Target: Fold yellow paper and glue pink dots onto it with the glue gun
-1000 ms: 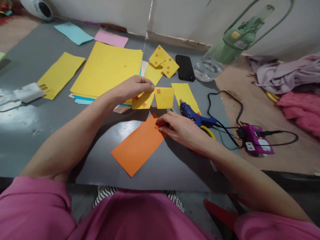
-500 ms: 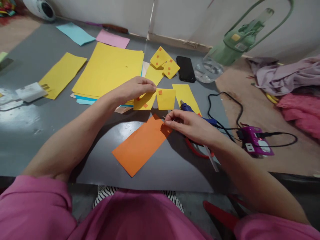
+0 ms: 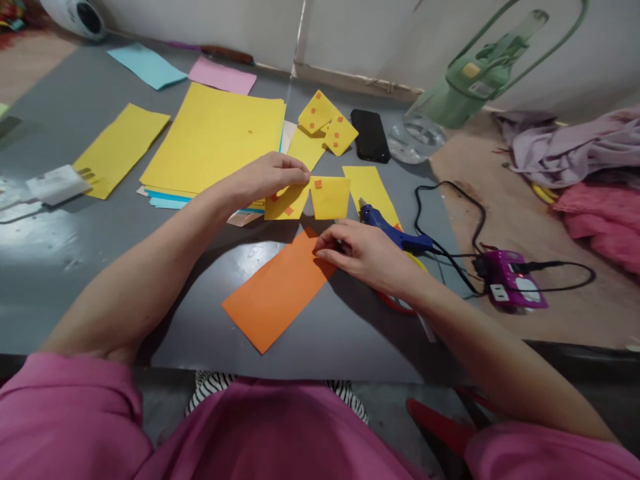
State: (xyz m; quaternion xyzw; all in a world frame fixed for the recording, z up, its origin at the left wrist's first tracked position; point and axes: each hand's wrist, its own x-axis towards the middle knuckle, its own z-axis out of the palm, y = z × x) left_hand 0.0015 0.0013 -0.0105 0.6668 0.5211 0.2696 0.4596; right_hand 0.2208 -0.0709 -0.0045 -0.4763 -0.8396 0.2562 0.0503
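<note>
My left hand [image 3: 273, 177] pinches the upper edge of a small yellow paper piece [image 3: 299, 200] that carries little orange squares. Beside its fingertips stands another yellow panel [image 3: 331, 201] with one orange square in its top left corner; whether the two are joined, I cannot tell. Over the upper right end of an orange paper strip [image 3: 275, 297], the fingers of my right hand [image 3: 363, 252] are curled together; anything between them is too small to make out. Behind that hand lie a blue glue gun [image 3: 387, 223] and red-handled scissors [image 3: 397, 303], partly covered by the wrist.
A stack of yellow sheets [image 3: 220, 133] lies behind my left hand. Two dotted yellow squares [image 3: 319, 111], a black phone [image 3: 370, 135] and a green-topped bottle [image 3: 425, 123] stand or lie farther back. Black cords run to a purple power block [image 3: 517, 280] at right.
My right hand has moved slightly left, over the corner of the orange strip, uncovering more of the glue gun. My left hand keeps its pinch on the yellow paper.
</note>
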